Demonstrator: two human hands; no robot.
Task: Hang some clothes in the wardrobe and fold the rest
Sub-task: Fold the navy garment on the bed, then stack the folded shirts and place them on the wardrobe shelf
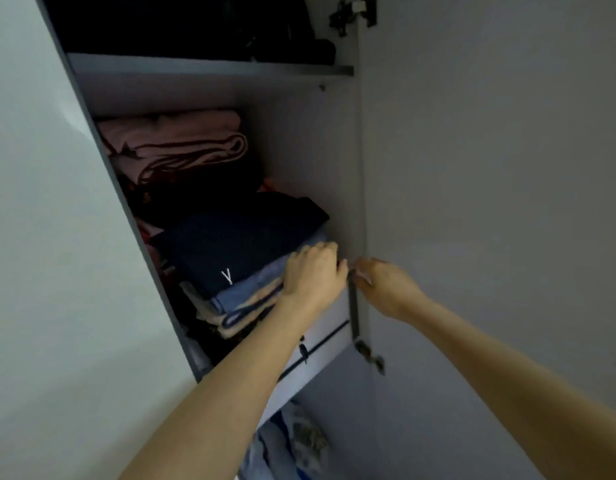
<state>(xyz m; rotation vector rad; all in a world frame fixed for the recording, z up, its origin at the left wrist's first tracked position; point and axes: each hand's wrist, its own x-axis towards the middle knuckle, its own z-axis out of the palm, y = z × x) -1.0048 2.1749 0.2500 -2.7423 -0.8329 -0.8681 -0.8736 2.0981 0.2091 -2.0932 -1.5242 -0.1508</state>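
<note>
In the open wardrobe (216, 69), the middle shelf holds a stack of folded clothes. A dark navy garment (230, 251) with a small white mark lies on top, over a light blue garment (244, 292) and beige pieces. My left hand (313, 275) is at the right end of this stack, its fingers curled over the light blue garment's edge. My right hand (386, 289) is just to its right, fingers curled at the inner edge of the wardrobe door (490, 202). The fingertips of both hands are partly hidden.
Behind the stack, folded pink cloth (182, 147) is piled over dark items. The top shelf holds dark things in shadow. A white drawer front (320, 344) sits under the shelf, with blue and patterned fabric (292, 441) below. A pale wall (57, 271) closes the left side.
</note>
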